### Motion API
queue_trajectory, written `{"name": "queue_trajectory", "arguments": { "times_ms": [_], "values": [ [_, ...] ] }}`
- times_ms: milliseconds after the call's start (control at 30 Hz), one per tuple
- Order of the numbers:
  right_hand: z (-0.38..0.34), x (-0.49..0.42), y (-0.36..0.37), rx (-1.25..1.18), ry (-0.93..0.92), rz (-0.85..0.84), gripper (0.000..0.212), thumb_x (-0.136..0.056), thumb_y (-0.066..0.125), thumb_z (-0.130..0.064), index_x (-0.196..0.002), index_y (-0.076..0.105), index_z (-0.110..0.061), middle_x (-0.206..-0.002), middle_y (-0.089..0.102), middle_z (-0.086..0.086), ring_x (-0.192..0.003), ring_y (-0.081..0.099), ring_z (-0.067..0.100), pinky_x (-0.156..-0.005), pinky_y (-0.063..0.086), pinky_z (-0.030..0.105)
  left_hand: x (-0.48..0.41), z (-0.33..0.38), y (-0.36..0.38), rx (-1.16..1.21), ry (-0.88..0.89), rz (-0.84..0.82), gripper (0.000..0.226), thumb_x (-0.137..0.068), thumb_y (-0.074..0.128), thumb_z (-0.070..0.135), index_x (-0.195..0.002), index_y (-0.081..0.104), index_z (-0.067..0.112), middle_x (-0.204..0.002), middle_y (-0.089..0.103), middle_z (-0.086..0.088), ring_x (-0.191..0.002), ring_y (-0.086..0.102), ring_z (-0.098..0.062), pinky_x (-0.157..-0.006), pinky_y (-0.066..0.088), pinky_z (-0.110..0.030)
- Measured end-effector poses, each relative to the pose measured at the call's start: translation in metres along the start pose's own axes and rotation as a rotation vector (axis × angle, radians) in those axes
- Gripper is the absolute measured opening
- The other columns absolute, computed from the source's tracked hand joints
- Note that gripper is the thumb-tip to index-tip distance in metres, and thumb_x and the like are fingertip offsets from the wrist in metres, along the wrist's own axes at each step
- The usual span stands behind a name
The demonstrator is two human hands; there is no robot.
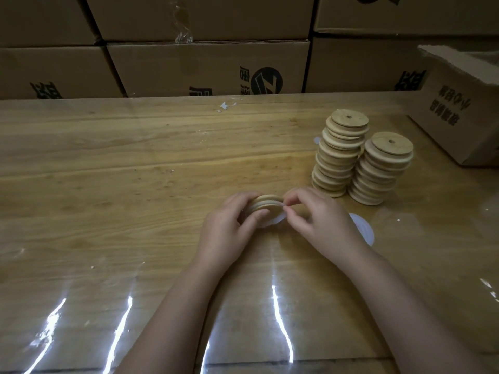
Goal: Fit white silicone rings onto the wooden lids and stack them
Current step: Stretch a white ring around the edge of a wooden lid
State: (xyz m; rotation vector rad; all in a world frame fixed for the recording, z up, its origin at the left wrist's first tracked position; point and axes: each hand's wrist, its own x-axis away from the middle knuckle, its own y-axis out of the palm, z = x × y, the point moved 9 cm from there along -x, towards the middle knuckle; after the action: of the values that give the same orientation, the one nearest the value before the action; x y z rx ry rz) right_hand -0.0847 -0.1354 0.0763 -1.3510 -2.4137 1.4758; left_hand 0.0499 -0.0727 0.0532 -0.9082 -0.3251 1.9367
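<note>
While the left hand (229, 225) is curling its fingers and thumb around the left side of a wooden lid (266, 202), the right hand (318, 220) is pinching a white silicone ring (272, 220) between thumb and fingertips (290, 209) at the lid's right edge. The lid is being held just above the table (135, 157), in the middle of the view, with its width running left to right between the two hands. Its stepped rim is facing the camera, and its broad faces are mostly hidden, so the exact tilt is hard to tell. Part of the ring is showing as a pale arc below the lid's near edge, sagging loose there rather than sitting in the groove.

Just beyond the right wrist, a loose white ring (363, 228) is lying flat on the table. Farther right and back, two stacks of lids are standing side by side, close together: the taller stack (339, 155) is leaning slightly with its top lids shifted right, and the shorter stack (378, 171) is standing nearer. Each top lid is lying flat with a small centre hole facing up. A clear plastic sheet (278, 319) is covering the table and catching bright streaks of light. An open cardboard box (464, 109) is sitting at the right edge, and closed cartons (208, 68) are lining the back.
</note>
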Motion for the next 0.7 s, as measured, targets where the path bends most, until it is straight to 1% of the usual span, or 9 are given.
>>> {"name": "queue_trajectory", "arguments": {
  "times_ms": [67, 167, 300, 367, 433, 500, 567, 633, 700],
  "values": [
    [0.007, 0.001, 0.0, -0.085, 0.063, 0.022, 0.004, -0.085, 0.063, -0.01, -0.089, 0.063, -0.011, -0.096, 0.063, -0.004, -0.091, 0.061, 0.011, -0.077, 0.05, 0.04, 0.002, -0.002, 0.001, 0.007, -0.024, 0.02, 0.026, -0.083, 0.063, 0.032, -0.106, 0.064, 0.02, -0.095, 0.061, 0.016, -0.071, 0.051, 0.001, -0.067, 0.042, -0.017],
    [0.011, 0.001, 0.003, -0.092, 0.088, 0.043, 0.005, -0.084, 0.062, -0.009, -0.088, 0.06, -0.012, -0.098, 0.062, -0.003, -0.092, 0.06, 0.011, -0.076, 0.051, 0.043, 0.002, -0.007, 0.005, 0.034, -0.054, 0.005, 0.021, -0.085, 0.068, 0.025, -0.105, 0.063, 0.023, -0.096, 0.063, 0.014, -0.07, 0.056, -0.004, -0.067, 0.044, -0.02],
    [0.009, 0.001, 0.0, -0.08, 0.07, 0.111, 0.008, -0.082, 0.063, -0.007, -0.088, 0.061, -0.012, -0.096, 0.063, -0.003, -0.09, 0.061, 0.011, -0.074, 0.052, 0.043, 0.001, -0.009, 0.007, 0.118, -0.087, -0.001, 0.019, -0.082, 0.063, 0.033, -0.1, 0.06, 0.032, -0.088, 0.065, 0.012, -0.067, 0.061, -0.01, -0.065, 0.049, -0.028],
    [0.013, 0.0, -0.005, -0.048, 0.066, 0.135, 0.009, -0.082, 0.061, -0.003, -0.087, 0.063, -0.01, -0.092, 0.065, 0.0, -0.085, 0.062, 0.017, -0.072, 0.051, 0.044, 0.0, -0.01, 0.007, 0.186, -0.121, 0.021, 0.016, -0.082, 0.063, 0.03, -0.097, 0.059, 0.034, -0.081, 0.066, 0.011, -0.064, 0.063, -0.012, -0.063, 0.051, -0.031],
    [0.027, 0.0, -0.013, -0.017, 0.109, 0.162, 0.012, -0.083, 0.056, 0.004, -0.083, 0.064, -0.006, -0.087, 0.065, 0.005, -0.08, 0.062, 0.024, -0.071, 0.05, 0.046, -0.002, -0.018, -0.003, 0.335, -0.173, 0.128, 0.02, -0.086, 0.064, 0.017, -0.099, 0.058, 0.031, -0.077, 0.064, 0.011, -0.057, 0.062, -0.01, -0.061, 0.051, -0.029],
    [0.041, 0.0, -0.027, -0.101, 0.178, 0.221, 0.017, -0.083, 0.052, 0.008, -0.081, 0.064, -0.005, -0.083, 0.066, 0.006, -0.081, 0.062, 0.023, -0.076, 0.049, 0.04, -0.002, -0.029, -0.02, 0.428, -0.198, 0.252, 0.023, -0.088, 0.061, 0.007, -0.102, 0.057, 0.024, -0.079, 0.063, 0.01, -0.053, 0.058, -0.007, -0.058, 0.05, -0.023],
    [0.038, 0.001, -0.039, -0.169, 0.148, 0.297, 0.018, -0.083, 0.052, 0.009, -0.083, 0.062, -0.006, -0.082, 0.065, 0.005, -0.082, 0.062, 0.018, -0.076, 0.049, 0.028, -0.003, -0.032, -0.025, 0.433, -0.206, 0.281, 0.025, -0.088, 0.061, 0.005, -0.101, 0.056, 0.025, -0.082, 0.062, 0.009, -0.054, 0.058, -0.006, -0.058, 0.049, -0.02],
    [0.018, 0.001, -0.034, -0.151, 0.053, 0.278, 0.015, -0.084, 0.058, 0.003, -0.089, 0.062, -0.009, -0.086, 0.062, 0.0, -0.081, 0.059, 0.008, -0.073, 0.047, 0.019, -0.003, -0.029, -0.02, 0.445, -0.211, 0.259, 0.027, -0.087, 0.062, 0.004, -0.098, 0.057, 0.028, -0.084, 0.063, 0.007, -0.057, 0.059, -0.007, -0.06, 0.049, -0.021],
    [0.005, 0.002, -0.015, -0.135, 0.005, 0.195, 0.014, -0.083, 0.065, -0.01, -0.096, 0.062, -0.014, -0.09, 0.06, -0.004, -0.081, 0.057, 0.004, -0.073, 0.048, 0.019, -0.003, -0.025, -0.013, 0.455, -0.207, 0.23, 0.028, -0.085, 0.065, 0.005, -0.096, 0.057, 0.03, -0.082, 0.064, 0.01, -0.061, 0.062, -0.008, -0.062, 0.05, -0.023]
  ]
}}
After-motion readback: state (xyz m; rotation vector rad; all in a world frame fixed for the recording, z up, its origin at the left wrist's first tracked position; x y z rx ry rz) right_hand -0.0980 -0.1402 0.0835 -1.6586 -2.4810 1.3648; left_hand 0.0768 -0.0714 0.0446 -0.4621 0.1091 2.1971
